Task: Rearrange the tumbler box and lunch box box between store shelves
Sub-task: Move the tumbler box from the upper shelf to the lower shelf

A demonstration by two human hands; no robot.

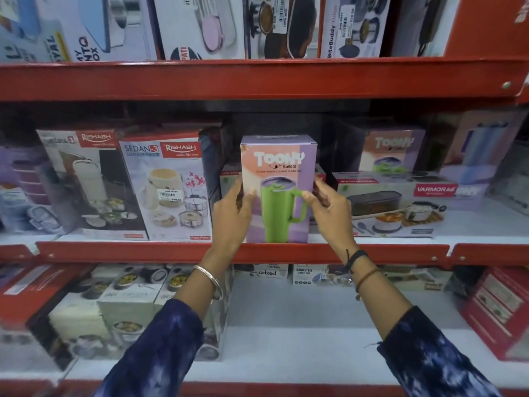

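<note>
The tumbler box (279, 189) stands upright at the front edge of the middle shelf (243, 252), at frame centre. The left hand (230, 213) grips its 9 o'clock side, fingers (237, 186) spread along the edge. The right hand (329, 209) holds the 3 o'clock side, fingers curled against the box. The Sedan-3 lunch box box (169, 187) stands at 9 o'clock of the tumbler box, nearly touching.
</note>
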